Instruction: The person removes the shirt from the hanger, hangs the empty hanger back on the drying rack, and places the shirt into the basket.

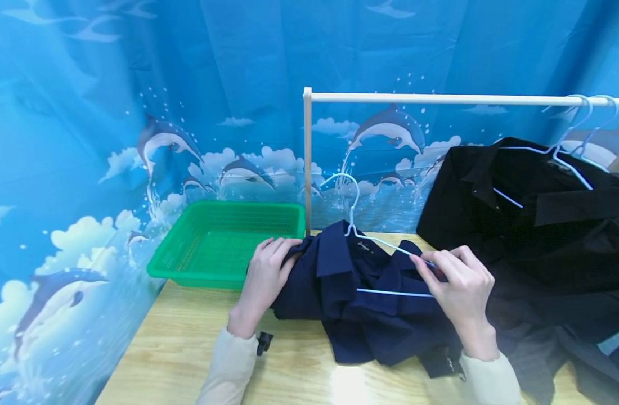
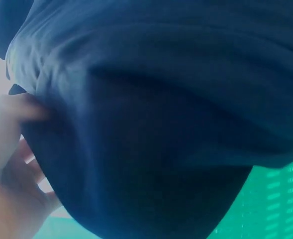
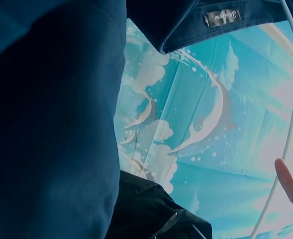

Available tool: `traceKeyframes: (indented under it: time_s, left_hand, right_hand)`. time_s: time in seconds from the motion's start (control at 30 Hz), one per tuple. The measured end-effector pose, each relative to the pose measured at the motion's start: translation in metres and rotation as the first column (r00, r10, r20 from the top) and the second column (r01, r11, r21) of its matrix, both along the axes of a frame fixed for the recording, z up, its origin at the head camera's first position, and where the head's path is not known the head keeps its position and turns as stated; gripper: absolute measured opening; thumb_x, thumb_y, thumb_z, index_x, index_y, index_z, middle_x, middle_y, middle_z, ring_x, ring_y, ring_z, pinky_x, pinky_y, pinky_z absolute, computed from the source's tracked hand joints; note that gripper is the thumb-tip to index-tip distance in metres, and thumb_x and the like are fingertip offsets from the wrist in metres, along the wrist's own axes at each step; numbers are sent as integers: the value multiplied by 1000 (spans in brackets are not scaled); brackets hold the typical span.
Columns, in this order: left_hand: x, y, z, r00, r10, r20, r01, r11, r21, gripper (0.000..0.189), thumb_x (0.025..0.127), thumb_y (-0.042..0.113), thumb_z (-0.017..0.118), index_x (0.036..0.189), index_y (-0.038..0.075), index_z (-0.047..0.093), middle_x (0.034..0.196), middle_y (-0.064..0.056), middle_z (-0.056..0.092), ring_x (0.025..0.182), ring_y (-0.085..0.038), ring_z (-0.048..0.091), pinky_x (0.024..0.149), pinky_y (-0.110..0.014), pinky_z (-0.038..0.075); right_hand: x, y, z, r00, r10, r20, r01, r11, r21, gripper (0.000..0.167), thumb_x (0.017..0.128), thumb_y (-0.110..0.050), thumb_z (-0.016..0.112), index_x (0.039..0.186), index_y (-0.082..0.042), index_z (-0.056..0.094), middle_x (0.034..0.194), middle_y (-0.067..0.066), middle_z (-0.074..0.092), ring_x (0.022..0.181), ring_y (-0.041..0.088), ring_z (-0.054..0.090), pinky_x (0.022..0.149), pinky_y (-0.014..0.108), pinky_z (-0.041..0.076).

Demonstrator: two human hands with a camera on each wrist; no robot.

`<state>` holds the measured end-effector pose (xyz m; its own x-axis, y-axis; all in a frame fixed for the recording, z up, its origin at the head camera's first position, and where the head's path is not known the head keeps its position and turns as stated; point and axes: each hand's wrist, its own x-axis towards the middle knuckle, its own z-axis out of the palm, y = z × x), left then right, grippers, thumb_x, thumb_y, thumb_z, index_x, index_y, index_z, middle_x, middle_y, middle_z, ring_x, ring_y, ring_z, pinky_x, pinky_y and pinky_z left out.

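A navy collared shirt (image 1: 350, 320) lies bunched over the table with a pale blue wire hanger (image 1: 355, 211) partly inside its neck. The hanger's hook points up, and its bottom bar crosses the open front. My left hand (image 1: 269, 270) grips the shirt at its left shoulder, thumb on the cloth; part of this hand (image 2: 17, 174) shows beside the dark fabric in the left wrist view. With thumb and fingers, my right hand (image 1: 458, 284) pinches the hanger's right arm near the collar. A small label (image 3: 222, 18) shows inside the collar in the right wrist view.
A green plastic basket (image 1: 160, 264) stands at the back left, close to my left hand. Behind the shirt rises a white rack, its rail (image 1: 436, 99) running right. Black shirts (image 1: 532, 236) hang there on hangers. A blue dolphin-print curtain (image 1: 238, 73) backs the wooden table (image 1: 178, 349).
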<state>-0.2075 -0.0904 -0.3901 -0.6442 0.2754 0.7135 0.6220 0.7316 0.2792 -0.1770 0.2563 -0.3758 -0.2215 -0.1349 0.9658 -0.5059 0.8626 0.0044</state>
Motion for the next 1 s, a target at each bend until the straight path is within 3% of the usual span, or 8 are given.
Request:
traceKeyframes:
  time_s: [0.27, 0.43, 0.53, 0.8, 1.0]
  left_hand:
    - [-3, -11, -1, 1000, 28, -3, -28, 1000, -8, 26, 92, 5, 74, 117, 12, 72, 105, -7, 74, 96, -26, 71, 102, -52, 48]
    - [-6, -24, -1, 997, 70, -20, -69, 997, 22, 22, 93, 4, 72, 113, 13, 73, 101, -8, 75, 92, -27, 72, 101, -55, 48]
    - [-8, -31, -1, 994, 101, -31, -99, 994, 51, 17, 95, 6, 70, 110, 12, 73, 97, -8, 74, 89, -29, 72, 99, -56, 49]
    - [-8, -39, -1, 991, 132, -2, -131, 987, 88, 13, 99, 10, 67, 110, 13, 72, 99, -8, 74, 91, -30, 72, 100, -57, 47]
    - [-8, -36, 0, 993, 115, 37, -118, 988, 97, 13, 99, 11, 66, 111, 15, 72, 99, -7, 72, 94, -29, 70, 101, -54, 48]
  right_hand:
    - [6, 21, 8, 997, -72, 32, 73, 997, -20, 48, 98, -46, 64, 75, -4, 74, 53, 3, 51, 58, 28, 50, 49, 32, 29]
    - [15, 45, 17, 986, -107, 126, 113, 993, -36, 56, 98, -53, 62, 78, -2, 74, 55, 6, 54, 62, 26, 49, 60, 12, 24]
    - [22, 61, 21, 976, -127, 175, 140, 988, -62, 62, 97, -57, 60, 81, 1, 74, 58, 11, 56, 66, 27, 47, 69, 5, 21]
    - [36, 87, 29, 962, -224, 160, 241, 966, -95, 66, 99, -55, 58, 85, 7, 73, 64, 22, 60, 68, 36, 47, 72, 8, 21]
    - [37, 88, 30, 947, -290, 135, 305, 947, -101, 54, 99, -44, 64, 85, 7, 72, 65, 22, 60, 68, 39, 48, 69, 12, 19]
